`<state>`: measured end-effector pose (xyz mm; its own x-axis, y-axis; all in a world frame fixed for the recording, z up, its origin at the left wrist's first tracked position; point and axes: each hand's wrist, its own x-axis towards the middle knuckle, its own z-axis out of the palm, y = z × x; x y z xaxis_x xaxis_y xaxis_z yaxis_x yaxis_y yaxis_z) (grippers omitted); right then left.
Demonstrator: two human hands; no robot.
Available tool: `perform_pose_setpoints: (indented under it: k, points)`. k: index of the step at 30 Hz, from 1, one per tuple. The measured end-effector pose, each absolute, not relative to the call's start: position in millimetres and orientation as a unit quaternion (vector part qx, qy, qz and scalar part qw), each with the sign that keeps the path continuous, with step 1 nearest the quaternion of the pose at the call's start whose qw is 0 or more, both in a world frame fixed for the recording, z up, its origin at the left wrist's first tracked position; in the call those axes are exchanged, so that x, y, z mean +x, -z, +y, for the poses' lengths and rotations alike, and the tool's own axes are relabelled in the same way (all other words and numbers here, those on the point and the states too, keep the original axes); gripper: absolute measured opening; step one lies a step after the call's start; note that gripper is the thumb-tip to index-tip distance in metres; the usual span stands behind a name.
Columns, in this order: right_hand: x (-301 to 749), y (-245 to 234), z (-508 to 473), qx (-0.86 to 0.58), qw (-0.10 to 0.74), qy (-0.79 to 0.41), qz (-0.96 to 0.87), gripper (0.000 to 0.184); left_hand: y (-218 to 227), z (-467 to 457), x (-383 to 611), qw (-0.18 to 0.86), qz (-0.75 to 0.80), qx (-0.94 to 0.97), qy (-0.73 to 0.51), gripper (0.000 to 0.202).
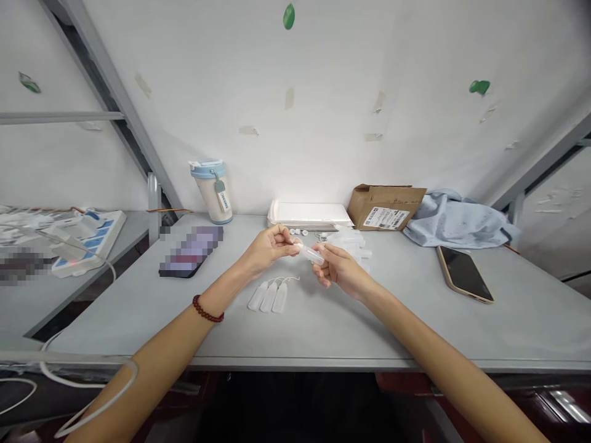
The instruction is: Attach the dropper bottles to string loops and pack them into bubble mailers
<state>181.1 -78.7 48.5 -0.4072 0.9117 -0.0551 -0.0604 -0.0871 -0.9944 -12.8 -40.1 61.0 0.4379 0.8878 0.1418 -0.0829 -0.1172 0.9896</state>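
Above the middle of the desk, my right hand (pixel 339 267) is closed around the body of a small translucent plastic tube (pixel 312 254). The fingers of my left hand (pixel 272 249) pinch the white cap (pixel 298 245) at the tube's other end. Whether the cap is fully seated cannot be made out. Three flat translucent tubes (pixel 268 296) with white caps and thin cords lie side by side below my hands. Behind my right hand is a heap of similar translucent tubes (pixel 351 239), partly hidden. A few loose white caps (pixel 303 232) sit just beyond my fingers.
Along the wall stand a cup with a blue lid (pixel 212 191), a white tray-like box (pixel 309 214), an open cardboard box (pixel 386 207) and a light blue cloth (pixel 457 221). A phone (pixel 466 274) lies right, another phone (pixel 191 251) left. A power strip (pixel 90 243) is farther left.
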Motion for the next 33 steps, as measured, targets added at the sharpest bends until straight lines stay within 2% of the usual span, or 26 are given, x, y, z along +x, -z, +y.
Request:
perform_pose_setpoints:
  k: [6,10,16,23,33]
  points:
    - [181,-50,-79,-0.396,0.417,-0.592,-0.565,0.032,-61,-39,-16,0.599,0.341,0.608,-0.394,0.031]
    - [180,-52,-82,-0.398,0.426,-0.556,-0.593,0.029,-63,-43,-13,0.615,0.318,0.611,-0.385,0.023]
    - [177,-54,-85,-0.393,0.43,-0.519,-0.626,0.029,-66,-49,-11,0.614,0.348,0.626,-0.332,0.033]
    - [177,-52,-86,-0.393,0.427,-0.503,-0.64,0.028,-66,-50,-10,0.579,0.365,0.637,-0.353,0.038]
    - [180,-50,-82,-0.413,0.43,-0.525,-0.607,0.027,-61,-45,-13,0.559,0.31,0.684,-0.352,0.028]
